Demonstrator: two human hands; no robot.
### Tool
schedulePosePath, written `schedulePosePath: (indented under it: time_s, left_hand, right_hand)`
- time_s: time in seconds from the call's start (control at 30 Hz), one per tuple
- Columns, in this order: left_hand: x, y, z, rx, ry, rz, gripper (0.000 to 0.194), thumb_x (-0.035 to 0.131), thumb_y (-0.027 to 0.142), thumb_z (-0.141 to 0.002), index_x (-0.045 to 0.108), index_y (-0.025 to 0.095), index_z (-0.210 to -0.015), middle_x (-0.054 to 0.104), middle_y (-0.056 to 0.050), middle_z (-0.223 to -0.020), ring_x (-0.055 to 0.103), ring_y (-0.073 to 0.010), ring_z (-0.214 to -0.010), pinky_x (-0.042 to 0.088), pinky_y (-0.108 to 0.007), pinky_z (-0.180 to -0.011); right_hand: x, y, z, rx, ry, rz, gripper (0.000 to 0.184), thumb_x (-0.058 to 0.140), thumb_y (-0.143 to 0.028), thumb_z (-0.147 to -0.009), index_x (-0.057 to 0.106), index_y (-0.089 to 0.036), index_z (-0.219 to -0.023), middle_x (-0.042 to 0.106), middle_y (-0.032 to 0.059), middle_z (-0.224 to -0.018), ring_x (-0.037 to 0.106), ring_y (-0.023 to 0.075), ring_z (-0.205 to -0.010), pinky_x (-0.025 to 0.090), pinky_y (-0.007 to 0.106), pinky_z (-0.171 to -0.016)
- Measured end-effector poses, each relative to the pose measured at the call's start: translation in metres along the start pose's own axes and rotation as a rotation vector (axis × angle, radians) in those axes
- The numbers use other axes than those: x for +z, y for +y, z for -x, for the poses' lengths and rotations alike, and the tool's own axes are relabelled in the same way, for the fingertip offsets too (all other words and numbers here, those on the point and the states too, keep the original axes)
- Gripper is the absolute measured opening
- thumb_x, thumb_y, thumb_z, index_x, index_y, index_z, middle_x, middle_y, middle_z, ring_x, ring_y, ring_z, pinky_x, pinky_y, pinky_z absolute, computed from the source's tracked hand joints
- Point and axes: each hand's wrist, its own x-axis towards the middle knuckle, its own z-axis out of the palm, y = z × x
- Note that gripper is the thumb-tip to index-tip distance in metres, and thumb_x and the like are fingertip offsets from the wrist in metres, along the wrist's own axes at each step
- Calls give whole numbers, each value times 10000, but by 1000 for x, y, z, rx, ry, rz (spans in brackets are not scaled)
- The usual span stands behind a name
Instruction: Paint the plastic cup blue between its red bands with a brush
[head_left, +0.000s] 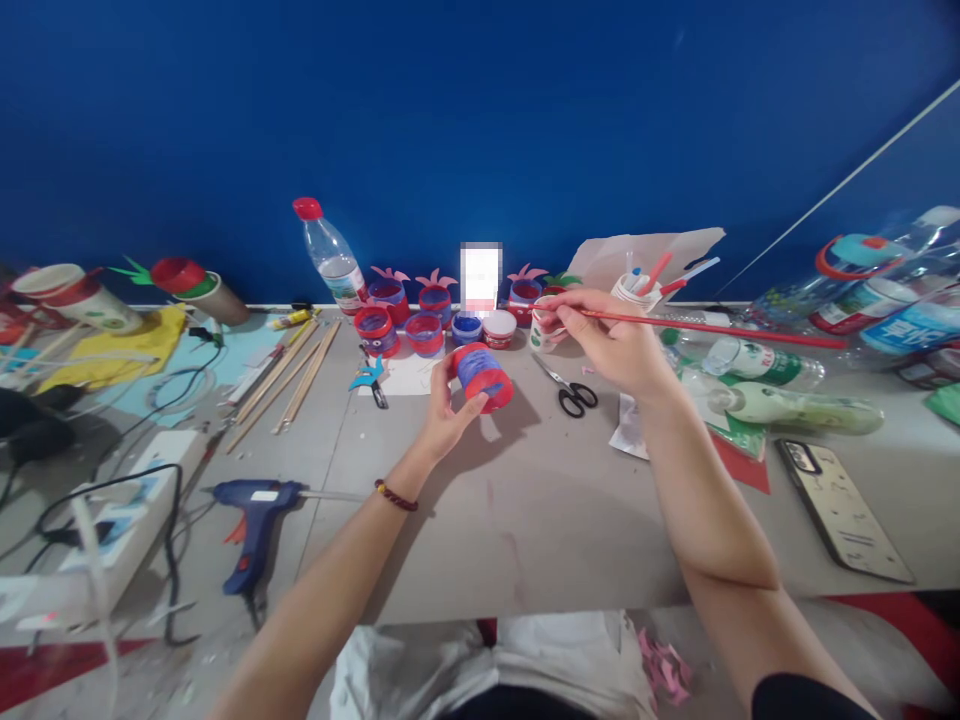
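Note:
My left hand point(448, 405) is closed around a small cup-like container point(486, 372), painted blue in the middle with red bands at both ends, tilted above the table. In my right hand point(611, 335) is a thin paintbrush point(720, 328) with a long red handle pointing right. Its tip end, partly hidden by my fingers, is near a white paper cup point(541, 338). Close by stand an open jar of blue paint point(466, 330) and a white-lidded jar point(499, 328). Several similar red-and-blue containers point(377, 332) stand at the back, some with pink leaf shapes on top.
Black-handled scissors point(574, 395) lie between my hands. Leftward are a blue glue gun point(259, 525), wooden sticks point(292, 375) and a power strip point(139, 520). A clear bottle point(330, 255) stands at the back. Rightward lie plastic bottles point(765, 360) and a phone point(844, 510).

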Motion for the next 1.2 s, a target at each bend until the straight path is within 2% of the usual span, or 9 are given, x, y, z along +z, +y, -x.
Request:
schedulePosePath:
  time_s: [0.13,0.23,0.37,0.5,0.63,0.77,0.93,1.07,1.2]
  left_hand:
    - [-2,-1,-2,-119,-32,139,744,664,617,-786,369,253,-1364,487,-155,-1412,531,-285,-1288,490,-456,-1033]
    - [0,-6,-3,-135,-36,175,790,724,596,-735,365,255,-1351,474,-159,-1421,527,-286,-1295,487,-457,-1037]
    - [6,-14,-1,-75,36,113,852,788,575,-656,381,224,-1316,488,-169,-1362,521,-290,-1281,435,-479,-1081]
    - [5,-11,2,15,17,-56,869,798,568,-637,383,219,-1316,494,-152,-1330,515,-306,-1268,410,-504,-1088]
    - [1,2,2,91,-13,-213,806,802,513,-672,394,226,-1306,512,-128,-1278,524,-296,-1223,419,-489,-1056]
    - [1,10,2,126,-16,-277,746,801,479,-696,408,232,-1281,530,-113,-1227,545,-277,-1149,454,-462,-992]
    - [1,12,2,175,0,-329,742,788,454,-722,384,247,-1309,536,-105,-1225,547,-282,-1156,462,-465,-980]
    - [1,15,3,181,19,-389,744,784,470,-724,389,253,-1317,546,-103,-1225,550,-290,-1160,462,-475,-982]
    - [1,15,4,177,12,-440,751,796,451,-714,400,255,-1320,559,-103,-1229,553,-292,-1158,458,-479,-994]
  right_hand:
    - [1,3,-1,27,20,-53,188,607,-391,-911,607,-218,-985,719,51,-887,712,203,-883,618,384,-779]
    - [2,6,-1,48,17,-43,198,641,-408,-886,584,-219,-902,713,46,-869,713,201,-852,620,397,-777]
    - [4,11,-1,36,3,-1,250,633,-468,-883,620,-218,-899,703,50,-897,706,207,-855,611,419,-807]
    - [5,9,0,-5,-6,142,268,595,-477,-906,624,-211,-914,690,61,-936,693,208,-813,591,421,-790]
    - [6,1,2,-88,-19,303,189,551,-378,-942,617,-205,-903,690,71,-953,677,217,-808,559,410,-773]
    - [11,-4,5,-209,-18,433,126,526,-232,-932,633,-213,-870,702,61,-919,654,224,-849,520,380,-778]
    - [19,-3,8,-234,-32,465,128,532,-204,-925,637,-211,-853,707,39,-848,633,198,-770,483,325,-706]
    - [24,-4,10,-275,-35,455,136,523,-178,-929,631,-205,-851,717,33,-852,637,179,-750,478,299,-692]
    - [26,-5,12,-255,-59,435,134,527,-158,-926,637,-203,-865,718,27,-855,648,176,-768,486,289,-705]
